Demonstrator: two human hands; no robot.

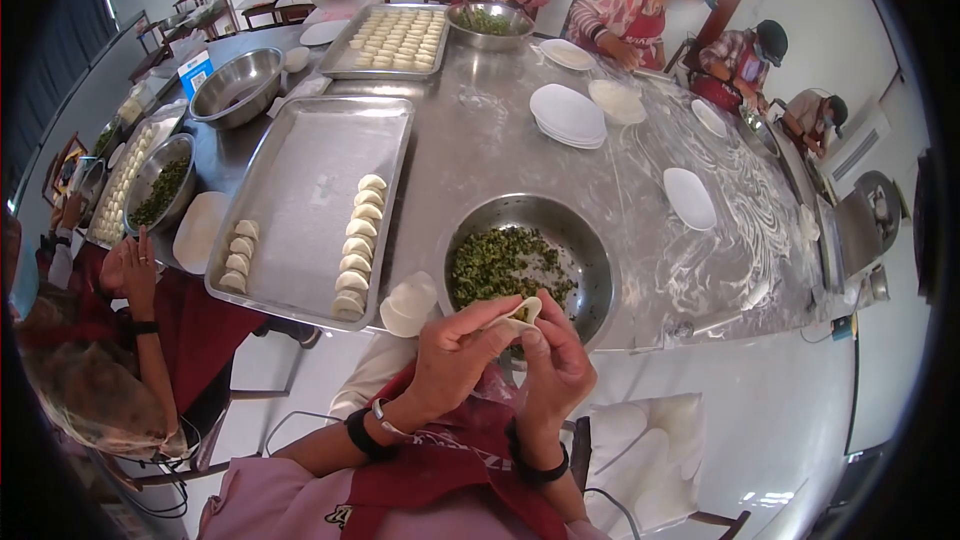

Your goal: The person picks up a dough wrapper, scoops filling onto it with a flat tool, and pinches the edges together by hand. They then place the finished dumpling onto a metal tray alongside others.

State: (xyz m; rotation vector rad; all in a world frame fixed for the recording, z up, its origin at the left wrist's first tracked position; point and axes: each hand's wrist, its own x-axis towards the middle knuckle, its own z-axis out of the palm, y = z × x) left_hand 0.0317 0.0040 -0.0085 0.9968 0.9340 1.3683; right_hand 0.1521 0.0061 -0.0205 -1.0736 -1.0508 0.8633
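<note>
Between the fingers of my left hand [455, 350] and my right hand [557, 355] is a half-folded dumpling [522, 314], its pale wrapper bent up around a bit of green filling. Both hands pinch its edges over the near rim of a steel bowl [597, 250]. Chopped green filling [490, 260] covers part of that bowl's bottom. Left of the bowl lies a small stack of round dumpling wrappers [408, 306]. Beyond it, a metal tray [290, 180] bears two rows of folded dumplings [357, 250], a longer one at its right side and a shorter one at its left.
White oval plates [568, 115] and flour [740, 250] lie on the steel table [470, 155]. A fuller dumpling tray [388, 40] and another filling bowl [490, 25] stand at the back. Close on my left sits a co-worker [110, 340]; several others work around the table.
</note>
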